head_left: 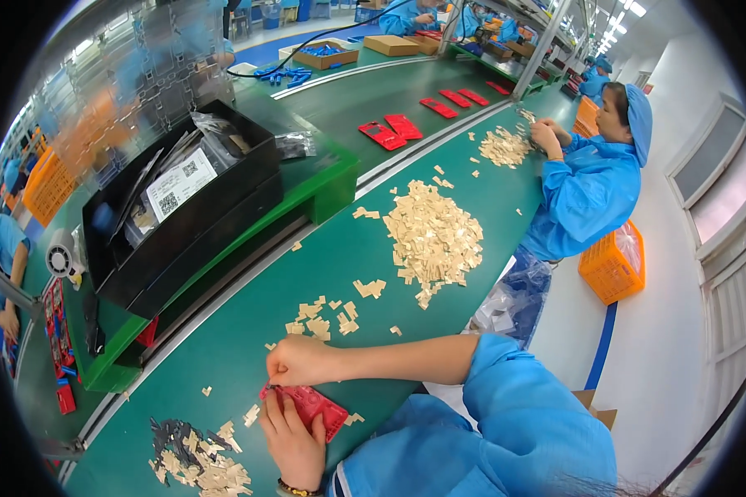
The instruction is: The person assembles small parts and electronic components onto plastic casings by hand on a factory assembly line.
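Note:
On the green work surface lies a red molded plastic housing, set at an angle with cutouts along its right part. My left hand holds it from the near side, fingers over its left end and thumb along its lower edge. Reaching across from the right, my right hand is closed in a pinch at the housing's upper left corner. A tiny dark piece shows at those fingertips, too small to name. Loose cream-coloured flat pieces lie just beyond my right hand. Nearest my left hand is a mixed pile of black strips and cream pieces.
A large heap of cream pieces sits farther along the surface. Several red housings rest on the conveyor. At left, a black bin with bagged parts stands on a green-edged shelf. A co-worker in blue works at right, beside an orange crate.

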A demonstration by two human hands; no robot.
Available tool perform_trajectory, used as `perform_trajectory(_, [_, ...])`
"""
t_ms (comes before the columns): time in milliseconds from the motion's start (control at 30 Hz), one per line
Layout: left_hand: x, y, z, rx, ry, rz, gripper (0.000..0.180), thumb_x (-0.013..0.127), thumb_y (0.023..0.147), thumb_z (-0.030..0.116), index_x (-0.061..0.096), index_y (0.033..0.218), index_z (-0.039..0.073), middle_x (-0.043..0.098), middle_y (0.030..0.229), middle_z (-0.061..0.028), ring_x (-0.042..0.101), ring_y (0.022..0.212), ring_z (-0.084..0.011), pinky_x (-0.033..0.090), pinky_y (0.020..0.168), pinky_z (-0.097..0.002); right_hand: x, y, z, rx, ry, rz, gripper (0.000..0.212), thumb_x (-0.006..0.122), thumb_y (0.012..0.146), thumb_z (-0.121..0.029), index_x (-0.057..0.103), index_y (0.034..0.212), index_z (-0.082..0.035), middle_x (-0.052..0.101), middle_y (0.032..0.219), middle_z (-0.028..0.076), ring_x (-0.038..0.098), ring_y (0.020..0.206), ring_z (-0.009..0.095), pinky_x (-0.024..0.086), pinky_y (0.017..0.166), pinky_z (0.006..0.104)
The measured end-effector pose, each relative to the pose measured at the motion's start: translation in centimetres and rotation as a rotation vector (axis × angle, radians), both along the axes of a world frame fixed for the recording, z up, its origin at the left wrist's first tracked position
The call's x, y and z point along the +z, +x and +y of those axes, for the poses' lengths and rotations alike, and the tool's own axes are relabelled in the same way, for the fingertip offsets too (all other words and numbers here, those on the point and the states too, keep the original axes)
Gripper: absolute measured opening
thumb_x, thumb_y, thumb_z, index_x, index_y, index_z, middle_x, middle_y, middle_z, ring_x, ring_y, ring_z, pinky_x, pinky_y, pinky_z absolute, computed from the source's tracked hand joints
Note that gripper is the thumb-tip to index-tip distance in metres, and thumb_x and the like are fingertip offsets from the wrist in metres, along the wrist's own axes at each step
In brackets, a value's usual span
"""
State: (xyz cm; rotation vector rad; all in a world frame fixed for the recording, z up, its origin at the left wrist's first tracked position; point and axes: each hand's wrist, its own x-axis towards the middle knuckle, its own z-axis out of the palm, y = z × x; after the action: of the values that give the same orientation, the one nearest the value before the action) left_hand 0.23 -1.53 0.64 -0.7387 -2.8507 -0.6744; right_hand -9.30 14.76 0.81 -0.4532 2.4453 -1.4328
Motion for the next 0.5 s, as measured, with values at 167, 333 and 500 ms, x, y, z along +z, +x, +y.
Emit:
perform_trajectory(167, [0.7, -0.6, -0.7, -0.035, -0.018, 0.008, 0.059, 0.074, 0.074, 0.024, 0.050, 0.118, -0.006, 0.046, 0.130, -0.0252, 0.044, 0.118, -0.0443, 0.039, 0.098, -0.0522, 0.3, 0.3, -0.4, -0.021, 0.016, 0.014, 0.008, 0.068, 0.075, -0.013, 0.070, 0.076, -0.005, 0.069, 0.070, 0.011, 0.068, 0.066, 0.026, 0.054, 0.063, 0.0358])
perform_trajectory(333, [1.1, -1.0, -0.8, -0.039, 0.000, -0.018, 0.057, 0.076, 0.071, 0.027, 0.053, 0.114, -0.004, 0.048, 0.127, -0.0249, 0.046, 0.116, -0.0439, 0.039, 0.099, -0.0510, -0.1, 0.4, -0.7, -0.007, 0.115, 0.097, 0.012, 0.068, 0.076, -0.018, 0.069, 0.079, -0.006, 0.068, 0.066, 0.009, 0.067, 0.062, 0.026, 0.053, 0.059, 0.0368])
perform_trajectory(500, [0.7, -1.6, 0.3, -0.057, 0.064, 0.031, 0.057, 0.076, 0.071, 0.025, 0.055, 0.116, -0.004, 0.050, 0.127, -0.0223, 0.047, 0.118, -0.0416, 0.041, 0.100, -0.0473, -0.1, 1.6, 0.7, 0.012, 0.472, 0.497, 0.020, 0.068, 0.078, -0.023, 0.067, 0.088, -0.005, 0.066, 0.074, 0.011, 0.067, 0.067, 0.027, 0.053, 0.057, 0.0370])
